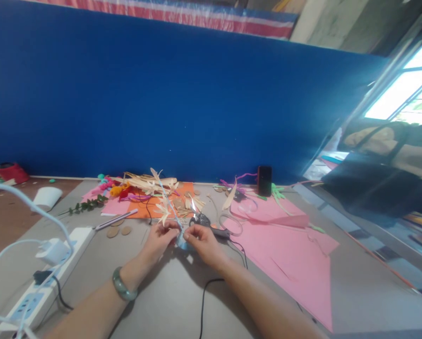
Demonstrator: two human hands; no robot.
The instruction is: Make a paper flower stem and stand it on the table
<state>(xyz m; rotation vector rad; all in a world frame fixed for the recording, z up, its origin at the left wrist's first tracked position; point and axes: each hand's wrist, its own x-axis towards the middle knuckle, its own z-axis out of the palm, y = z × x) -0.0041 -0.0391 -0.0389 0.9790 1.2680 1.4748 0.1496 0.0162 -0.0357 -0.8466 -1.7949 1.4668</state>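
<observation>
My left hand [161, 241], with a green bangle [123, 285] at the wrist, pinches the lower part of a thin light blue stem [171, 205]. From the right, my right hand [204, 244] pinches the same stem close to its base. Pale, husk-like petals [163, 210] spread from the stem, and another pale piece tops it. A light blue piece [182, 242] shows between my fingertips; its shape is blurred. Just beyond my right hand lie scissors [201, 218] with dark handles and a black-handled tool [219, 231].
A white power strip [67, 268] with plugs and cables lies at left, near a pen [116, 219] and round wooden discs [112, 231]. Pink sheets [284, 254] cover the right side, with a dark phone [265, 181] upright behind. Dried husks [143, 183] lie before a blue panel [182, 94].
</observation>
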